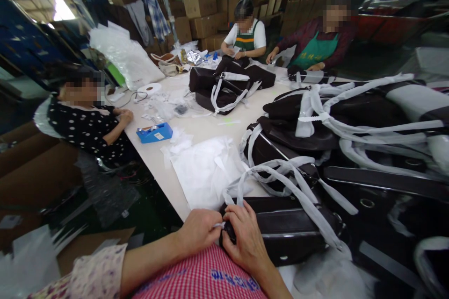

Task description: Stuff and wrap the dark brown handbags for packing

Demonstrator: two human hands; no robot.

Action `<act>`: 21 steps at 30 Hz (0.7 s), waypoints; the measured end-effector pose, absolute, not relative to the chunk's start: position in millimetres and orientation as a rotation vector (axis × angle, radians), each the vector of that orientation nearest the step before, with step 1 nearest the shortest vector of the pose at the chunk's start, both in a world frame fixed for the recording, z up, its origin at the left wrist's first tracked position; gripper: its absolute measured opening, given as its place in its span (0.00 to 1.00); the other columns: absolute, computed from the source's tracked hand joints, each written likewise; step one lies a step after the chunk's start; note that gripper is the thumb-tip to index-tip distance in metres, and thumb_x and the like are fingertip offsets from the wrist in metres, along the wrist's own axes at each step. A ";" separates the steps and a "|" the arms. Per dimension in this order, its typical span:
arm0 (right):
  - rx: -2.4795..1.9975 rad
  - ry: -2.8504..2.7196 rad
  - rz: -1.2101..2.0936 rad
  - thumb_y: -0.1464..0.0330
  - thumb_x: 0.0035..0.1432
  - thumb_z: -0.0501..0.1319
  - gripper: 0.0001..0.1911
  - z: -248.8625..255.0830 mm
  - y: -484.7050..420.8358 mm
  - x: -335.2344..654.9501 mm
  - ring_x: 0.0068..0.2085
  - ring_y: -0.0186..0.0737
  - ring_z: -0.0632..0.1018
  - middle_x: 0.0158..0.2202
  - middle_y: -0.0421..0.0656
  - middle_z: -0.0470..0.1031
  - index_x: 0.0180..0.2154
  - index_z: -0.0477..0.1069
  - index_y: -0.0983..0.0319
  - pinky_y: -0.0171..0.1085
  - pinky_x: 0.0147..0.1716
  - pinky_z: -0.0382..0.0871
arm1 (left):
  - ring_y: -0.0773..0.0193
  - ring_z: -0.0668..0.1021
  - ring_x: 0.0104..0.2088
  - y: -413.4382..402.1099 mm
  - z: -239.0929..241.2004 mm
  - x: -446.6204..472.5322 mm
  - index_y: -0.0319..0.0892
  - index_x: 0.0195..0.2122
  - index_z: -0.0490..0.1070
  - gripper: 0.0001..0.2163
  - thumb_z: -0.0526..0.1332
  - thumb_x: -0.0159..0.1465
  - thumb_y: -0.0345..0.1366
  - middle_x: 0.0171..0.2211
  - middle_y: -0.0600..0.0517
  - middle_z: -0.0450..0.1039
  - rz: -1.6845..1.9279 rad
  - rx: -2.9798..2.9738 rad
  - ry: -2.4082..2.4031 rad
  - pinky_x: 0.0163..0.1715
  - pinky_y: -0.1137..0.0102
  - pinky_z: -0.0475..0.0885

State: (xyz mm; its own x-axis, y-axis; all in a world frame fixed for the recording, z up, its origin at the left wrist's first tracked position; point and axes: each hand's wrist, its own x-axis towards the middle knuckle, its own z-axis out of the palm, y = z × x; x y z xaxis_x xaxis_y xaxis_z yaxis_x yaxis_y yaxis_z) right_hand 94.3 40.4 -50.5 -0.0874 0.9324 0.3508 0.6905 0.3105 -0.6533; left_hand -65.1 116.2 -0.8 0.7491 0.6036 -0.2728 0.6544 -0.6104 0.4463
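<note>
At the table's near edge lies a dark brown, nearly black handbag [291, 222], with white wrapping round its long straps. My left hand [198, 232] is closed in a pinch at the bag's left end, a small white strip [220, 225] showing between thumb and finger. Beside it, my right hand [245, 236] grips that same end, fingers over the top and thumb lower down. What lies under the right palm is hidden. White tissue sheets [203, 173] are spread on the tabletop just beyond my hands.
More dark handbags [280, 138] with wrapped straps crowd the right side. A blue tape dispenser [155, 132] stands near the table's left edge. One person [87, 121] sits at left; two co-workers in green aprons [314, 51] work across the table. Cartons [199, 4] are stacked behind.
</note>
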 end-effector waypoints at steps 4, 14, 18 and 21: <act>-1.481 -1.794 0.277 0.74 0.55 0.56 0.11 -58.7 52.1 88.6 0.49 0.44 0.71 0.45 0.46 0.71 0.42 0.64 0.60 0.54 0.62 0.53 | 0.64 0.73 0.28 126.1 -3.4 -58.3 0.41 0.26 0.69 0.07 0.53 0.57 0.34 0.25 0.55 0.73 0.011 2.091 1.082 0.31 0.73 0.65; -1.554 -1.742 0.150 0.63 0.58 0.60 0.22 -26.7 22.5 106.1 0.60 0.45 0.66 0.59 0.51 0.66 0.54 0.64 0.61 0.49 0.66 0.54 | 0.54 0.78 0.35 142.4 -12.5 -55.6 0.45 0.28 0.75 0.19 0.56 0.52 0.55 0.30 0.53 0.79 0.189 1.923 1.157 0.40 0.67 0.71; -1.832 -1.173 0.078 0.70 0.63 0.54 0.13 -51.0 -73.2 120.3 0.52 0.41 0.74 0.50 0.47 0.75 0.48 0.69 0.58 0.41 0.53 0.70 | 0.55 0.76 0.26 141.9 -16.1 -61.5 0.46 0.32 0.76 0.24 0.54 0.50 0.61 0.19 0.55 0.73 0.086 1.891 1.274 0.31 0.66 0.70; -2.081 -0.567 0.110 0.62 0.64 0.53 0.13 -82.3 -164.4 137.0 0.43 0.43 0.79 0.41 0.46 0.79 0.42 0.73 0.58 0.39 0.43 0.75 | 0.56 0.73 0.22 150.5 -33.4 -69.5 0.48 0.32 0.75 0.28 0.52 0.50 0.66 0.14 0.57 0.67 0.048 1.911 1.270 0.28 0.67 0.69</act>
